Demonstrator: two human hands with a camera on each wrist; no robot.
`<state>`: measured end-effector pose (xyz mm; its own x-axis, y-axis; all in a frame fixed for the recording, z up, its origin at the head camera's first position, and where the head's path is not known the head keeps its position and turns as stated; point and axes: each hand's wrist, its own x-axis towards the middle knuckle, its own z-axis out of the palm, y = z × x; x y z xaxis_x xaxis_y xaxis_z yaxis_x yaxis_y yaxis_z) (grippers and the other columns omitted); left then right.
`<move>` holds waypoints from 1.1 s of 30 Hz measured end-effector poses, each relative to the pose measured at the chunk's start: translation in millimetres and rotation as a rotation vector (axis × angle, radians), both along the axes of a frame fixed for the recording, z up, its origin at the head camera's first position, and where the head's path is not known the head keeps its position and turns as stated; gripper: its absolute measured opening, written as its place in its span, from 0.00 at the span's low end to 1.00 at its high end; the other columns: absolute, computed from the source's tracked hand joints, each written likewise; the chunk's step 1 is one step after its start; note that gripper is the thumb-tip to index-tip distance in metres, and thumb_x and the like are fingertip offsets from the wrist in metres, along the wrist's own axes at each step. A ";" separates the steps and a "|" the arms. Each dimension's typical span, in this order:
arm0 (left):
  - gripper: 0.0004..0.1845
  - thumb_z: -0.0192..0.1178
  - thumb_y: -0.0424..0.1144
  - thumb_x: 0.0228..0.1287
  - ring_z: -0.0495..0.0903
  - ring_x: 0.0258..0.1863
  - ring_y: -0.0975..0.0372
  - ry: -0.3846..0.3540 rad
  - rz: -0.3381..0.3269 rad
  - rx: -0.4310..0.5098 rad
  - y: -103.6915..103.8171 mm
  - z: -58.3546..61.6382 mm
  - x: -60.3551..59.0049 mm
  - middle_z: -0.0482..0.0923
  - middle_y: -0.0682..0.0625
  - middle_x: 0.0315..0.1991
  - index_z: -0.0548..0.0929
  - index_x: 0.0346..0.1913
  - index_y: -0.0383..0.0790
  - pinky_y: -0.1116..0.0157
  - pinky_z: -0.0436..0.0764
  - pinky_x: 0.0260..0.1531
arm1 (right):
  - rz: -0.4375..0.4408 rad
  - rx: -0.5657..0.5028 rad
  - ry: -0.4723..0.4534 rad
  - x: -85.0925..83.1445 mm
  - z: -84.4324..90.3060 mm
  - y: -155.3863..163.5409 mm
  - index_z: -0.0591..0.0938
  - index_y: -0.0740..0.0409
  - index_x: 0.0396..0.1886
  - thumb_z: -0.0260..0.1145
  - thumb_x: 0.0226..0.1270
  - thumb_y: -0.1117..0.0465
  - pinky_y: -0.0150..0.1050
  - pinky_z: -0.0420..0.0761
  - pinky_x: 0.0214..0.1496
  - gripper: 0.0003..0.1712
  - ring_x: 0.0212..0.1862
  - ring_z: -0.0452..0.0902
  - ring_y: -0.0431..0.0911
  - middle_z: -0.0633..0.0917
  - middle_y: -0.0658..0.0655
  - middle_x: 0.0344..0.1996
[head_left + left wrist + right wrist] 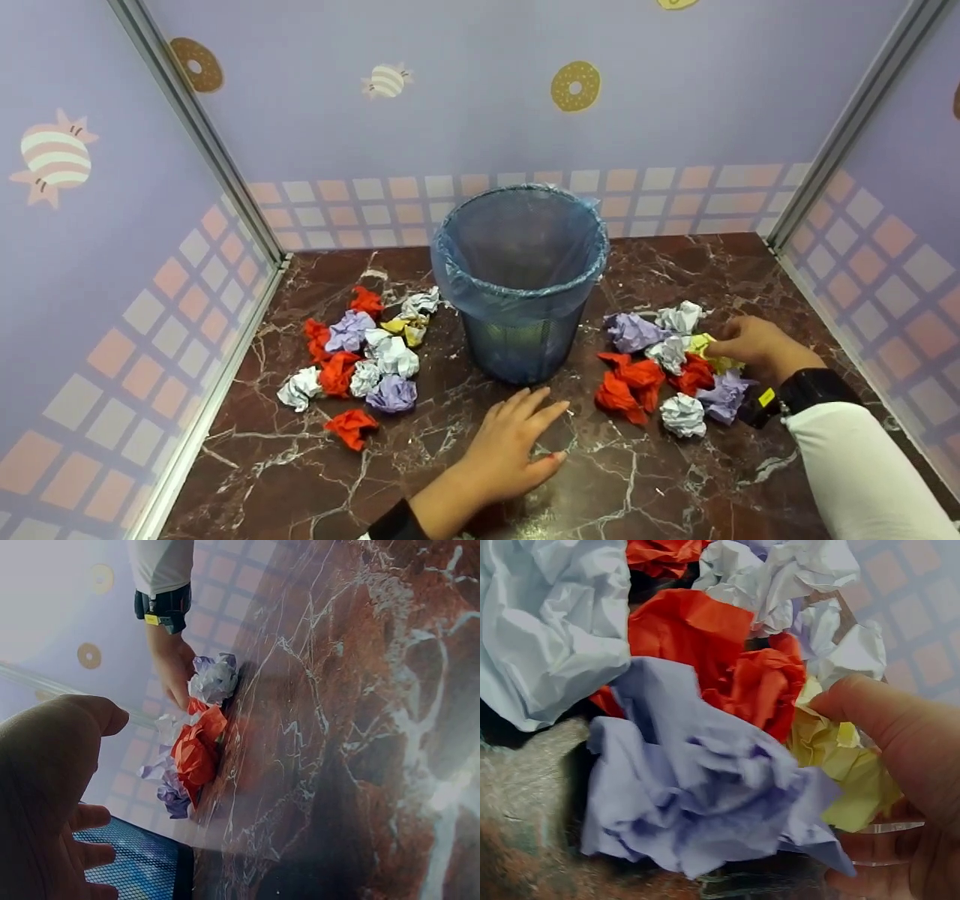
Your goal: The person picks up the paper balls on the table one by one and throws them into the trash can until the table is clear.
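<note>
My right hand (752, 346) pinches the yellow paper ball (845, 772) in the right-hand pile beside the bin (520, 289); I judge a firm pinch lifts it alone. My left hand (510, 450) rests flat, fingers apart.

No readable text, brand, number or sign anywhere. Only printed pictures on the booth walls (480, 112): doughnuts and striped candies, without letters. A small yellow tag on the black wristband (766, 397) of the right arm, too small to read in the head view and also illegible in the left wrist view.
</note>
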<state>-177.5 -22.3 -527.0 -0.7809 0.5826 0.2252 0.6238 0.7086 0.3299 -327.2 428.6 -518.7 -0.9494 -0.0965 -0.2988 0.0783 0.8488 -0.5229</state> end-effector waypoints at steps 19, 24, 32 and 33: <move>0.36 0.57 0.62 0.61 0.63 0.70 0.47 0.033 -0.002 0.023 -5.8 -3.1 -1.4 0.62 0.49 0.72 0.62 0.73 0.64 0.43 0.67 0.62 | 0.040 0.086 0.108 0.1 -12.1 -8.2 0.82 0.64 0.28 0.74 0.49 0.48 0.38 0.73 0.25 0.22 0.25 0.73 0.47 0.80 0.52 0.20; 0.36 0.58 0.61 0.62 0.63 0.69 0.47 0.033 -0.001 0.026 -6.4 -2.1 -0.8 0.63 0.49 0.72 0.62 0.73 0.65 0.44 0.68 0.62 | 0.060 0.070 0.154 -0.8 -15.3 -3.0 0.80 0.59 0.18 0.74 0.45 0.55 0.37 0.69 0.23 0.14 0.21 0.68 0.45 0.74 0.47 0.14; 0.35 0.57 0.61 0.62 0.62 0.70 0.47 0.014 0.009 0.025 -7.3 1.3 0.5 0.61 0.51 0.73 0.62 0.72 0.66 0.44 0.66 0.63 | 0.048 0.008 0.171 3.2 -11.8 2.9 0.79 0.60 0.20 0.72 0.43 0.63 0.37 0.72 0.24 0.09 0.22 0.70 0.44 0.76 0.48 0.16; 0.35 0.57 0.61 0.62 0.62 0.70 0.47 0.012 0.010 0.027 -7.6 1.7 0.6 0.61 0.51 0.73 0.62 0.72 0.65 0.44 0.66 0.63 | 0.045 0.002 0.170 3.9 -9.6 3.2 0.79 0.61 0.21 0.72 0.44 0.63 0.37 0.72 0.25 0.09 0.22 0.71 0.44 0.77 0.49 0.17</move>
